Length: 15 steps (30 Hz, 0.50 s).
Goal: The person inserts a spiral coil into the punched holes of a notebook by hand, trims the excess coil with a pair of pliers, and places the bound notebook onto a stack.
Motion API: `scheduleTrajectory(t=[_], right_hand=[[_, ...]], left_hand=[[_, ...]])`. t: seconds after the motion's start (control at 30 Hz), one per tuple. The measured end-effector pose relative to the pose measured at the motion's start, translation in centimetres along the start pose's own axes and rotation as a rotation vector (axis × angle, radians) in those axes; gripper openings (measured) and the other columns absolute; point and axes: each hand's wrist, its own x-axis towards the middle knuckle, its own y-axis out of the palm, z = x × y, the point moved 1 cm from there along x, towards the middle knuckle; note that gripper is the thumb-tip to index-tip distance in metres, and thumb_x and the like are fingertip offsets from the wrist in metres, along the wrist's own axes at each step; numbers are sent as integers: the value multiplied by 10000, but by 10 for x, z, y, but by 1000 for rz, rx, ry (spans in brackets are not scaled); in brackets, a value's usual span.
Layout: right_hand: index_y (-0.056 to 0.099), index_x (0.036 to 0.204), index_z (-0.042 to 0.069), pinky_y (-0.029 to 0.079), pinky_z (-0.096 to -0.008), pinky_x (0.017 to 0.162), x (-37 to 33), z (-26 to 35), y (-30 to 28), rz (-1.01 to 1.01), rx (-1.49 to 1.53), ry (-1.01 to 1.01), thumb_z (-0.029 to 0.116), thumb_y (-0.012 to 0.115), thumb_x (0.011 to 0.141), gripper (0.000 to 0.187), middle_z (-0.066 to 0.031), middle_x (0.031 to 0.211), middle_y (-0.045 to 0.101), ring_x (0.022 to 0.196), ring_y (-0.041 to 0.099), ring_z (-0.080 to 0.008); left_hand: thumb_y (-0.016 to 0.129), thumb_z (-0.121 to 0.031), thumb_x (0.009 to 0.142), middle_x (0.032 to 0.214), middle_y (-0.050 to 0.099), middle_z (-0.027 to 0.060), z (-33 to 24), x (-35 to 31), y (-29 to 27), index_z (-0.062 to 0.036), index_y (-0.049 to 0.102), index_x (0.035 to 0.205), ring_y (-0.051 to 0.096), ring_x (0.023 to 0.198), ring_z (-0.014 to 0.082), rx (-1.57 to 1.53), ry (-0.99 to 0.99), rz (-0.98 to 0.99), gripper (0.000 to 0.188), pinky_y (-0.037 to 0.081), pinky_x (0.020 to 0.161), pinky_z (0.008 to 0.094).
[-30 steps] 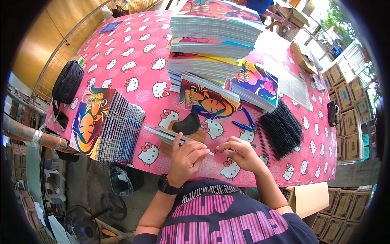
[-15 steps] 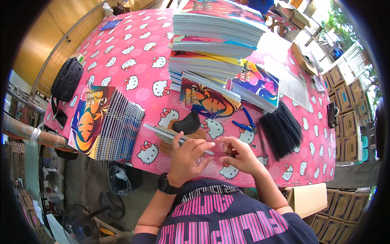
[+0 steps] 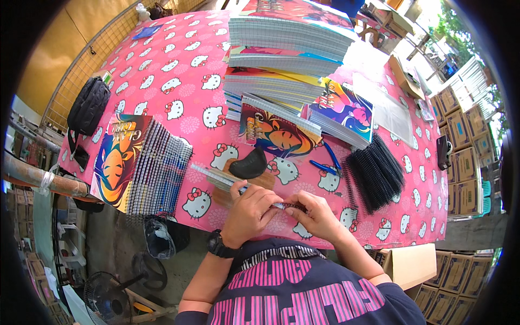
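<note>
My left hand [image 3: 250, 210] is closed around a thin notebook [image 3: 213, 174] held edge-on over the near side of the table. At the notebook's right end, my right hand [image 3: 311, 214] pinches a dark spiral binding coil [image 3: 284, 206]; most of the coil is hidden by the fingers. The two hands almost touch. Just beyond them, a curved black object [image 3: 249, 164] rests on a brown wooden piece [image 3: 227, 196]. Blue-handled pliers [image 3: 327, 168] lie past my right hand, beside a bundle of black spiral coils [image 3: 375, 174].
A stack of spiral-bound notebooks [image 3: 160, 168] lies at left. Taller notebook piles [image 3: 287, 40] fill the far middle. The pink patterned tablecloth [image 3: 189, 124] covers the table. A black bag [image 3: 91, 105] sits at the left edge; a fan [image 3: 108, 295] stands below.
My right hand has moved left, up against my left hand, and less of the coil shows between them. My left hand and the notebook stay nearly in place.
</note>
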Motion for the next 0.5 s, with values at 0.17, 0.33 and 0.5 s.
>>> scheduleTrajectory(t=[0.17,0.33,0.5], right_hand=[[603,961,-3,480,-345,643,0,9,11,-148,-126,-71,86,684,816,188,-129,812,585,726,602,-276],[607,964,14,490,-377,655,-2,9,6,-114,-298,-82,115,687,804,205,-136,832,589,756,604,-306],[613,985,41,505,-391,685,-1,10,7,-170,-244,-77,124,696,790,228,-125,870,589,798,607,-315]], left_hand=[[757,-131,710,871,652,-32,0,-1,9,-153,620,938,601,859,164,-7,-47,-111,267,299,930,397],[759,-124,709,870,657,-33,1,-3,10,-147,606,919,598,846,159,9,-69,-120,261,303,911,390],[762,-126,705,883,661,-36,-1,0,8,-147,603,935,600,840,157,3,-63,-115,281,299,917,391]])
